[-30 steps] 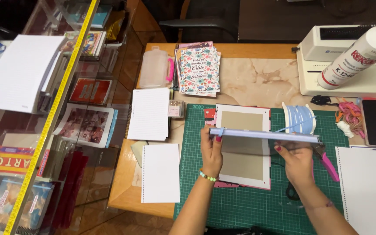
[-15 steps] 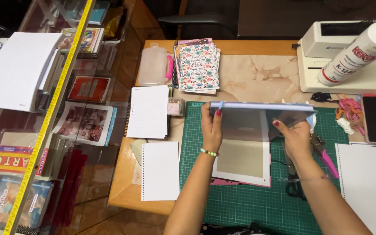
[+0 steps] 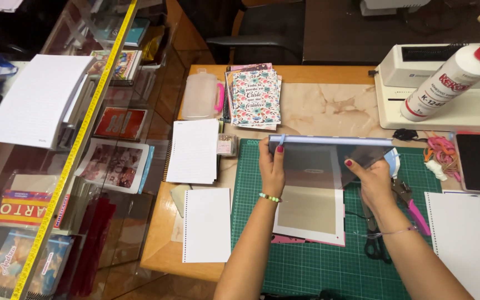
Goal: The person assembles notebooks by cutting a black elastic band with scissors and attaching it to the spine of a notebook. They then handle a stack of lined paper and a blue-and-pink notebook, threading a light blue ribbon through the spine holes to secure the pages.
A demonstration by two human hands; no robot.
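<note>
Glass counter (image 3: 93, 183): far left, notebooks and booklets under the glass, a yellow tape measure (image 3: 79, 141) running along its edge.
Lined sheets (image 3: 193, 151): 2 white stacks lie on the wooden table (image 3: 329, 108) just left of the mat, probably parked there within easy reach.
Plastic box (image 3: 200, 95): translucent, lid on, at the table's back; contents too blurred to tell.
Floral notebooks (image 3: 255, 97): a small pile beside that box, cover up.
Cutting mat (image 3: 306, 261): green, gridded, under the work.
Left hand (image 3: 271, 169): fingers pinch the left end of the clear cover sheet (image 3: 320, 161), thumb in front.
Clear cover sheet: lifted to stand nearly upright over the white-bordered card (image 3: 309, 214), which lies flat on the mat; its top edge runs level between both hands.
Right hand (image 3: 373, 178): grips the sheet's right end, so the 2 hands seem to keep it taut.
Scissors (image 3: 374, 239): on the mat, right of the card.
Glue bottle (image 3: 448, 80): tilted against the white binding machine (image 3: 445, 105).
Phone (image 3: 476, 162): dark, face up, far right.
</note>
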